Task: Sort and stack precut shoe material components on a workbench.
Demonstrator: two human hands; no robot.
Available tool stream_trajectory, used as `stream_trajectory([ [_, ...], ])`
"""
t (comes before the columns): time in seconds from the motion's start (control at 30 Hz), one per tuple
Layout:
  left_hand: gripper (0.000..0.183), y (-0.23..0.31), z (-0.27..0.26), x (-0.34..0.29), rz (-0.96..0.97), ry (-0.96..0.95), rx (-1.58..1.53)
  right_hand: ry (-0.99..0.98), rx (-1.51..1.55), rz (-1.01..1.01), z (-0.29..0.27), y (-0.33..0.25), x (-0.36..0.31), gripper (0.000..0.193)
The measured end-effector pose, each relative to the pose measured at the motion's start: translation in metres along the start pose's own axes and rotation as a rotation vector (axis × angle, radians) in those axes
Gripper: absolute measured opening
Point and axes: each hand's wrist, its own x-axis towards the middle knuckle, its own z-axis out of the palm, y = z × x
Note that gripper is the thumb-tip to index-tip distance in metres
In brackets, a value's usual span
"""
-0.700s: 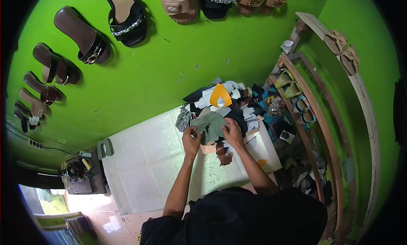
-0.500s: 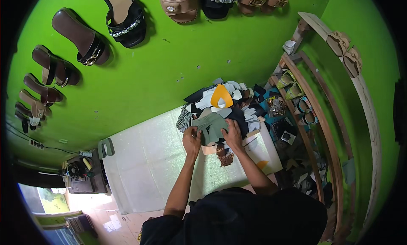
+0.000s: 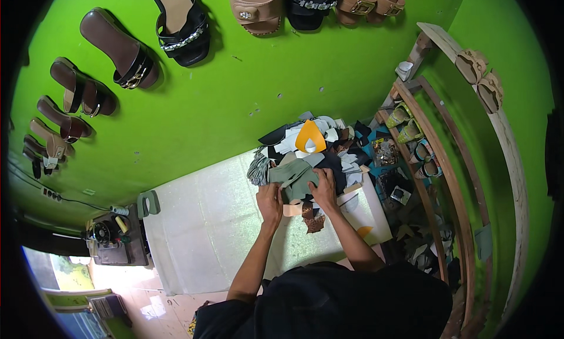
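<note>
Fingers of my left hand (image 3: pixel 270 203) have bunched together since a moment ago, touching the edge of the green piece (image 3: pixel 295 177) left of the orange cutout (image 3: pixel 308 132). My right hand (image 3: pixel 324 192), half open, touches the piece slightly right of that cutout; I can't tell whether either grips. The green piece lies just my side of the cutout.

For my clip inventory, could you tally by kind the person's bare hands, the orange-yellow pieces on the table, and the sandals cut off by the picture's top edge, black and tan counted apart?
Bare hands: 2
Orange-yellow pieces: 2
Black sandals: 2
Tan sandals: 3
Total: 9
</note>
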Motion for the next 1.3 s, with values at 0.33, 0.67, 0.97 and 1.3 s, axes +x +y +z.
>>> stream_trajectory([
  [0.33, 0.01, 0.001, -0.005, -0.004, 0.018, 0.0, -0.082, 0.059, -0.049, -0.135, -0.009, -0.015, 0.006, 0.031],
  [0.67, 0.03, 0.013, -0.001, 0.008, -0.043, -0.092, -0.178, 0.091, 0.103, -0.179, -0.009, -0.004, 0.01, 0.017],
  [0.97, 0.029, 0.022, -0.002, 0.014, 0.011, -0.038, -0.156, 0.237, 0.185, -0.327, -0.043, -0.038, 0.01, 0.015],
  [1.3, 0.011, 0.037, -0.067, 0.023, -0.351, -0.15, -0.762, -0.112, 0.651, -0.135, -0.08, -0.07, 0.016, 0.019],
])
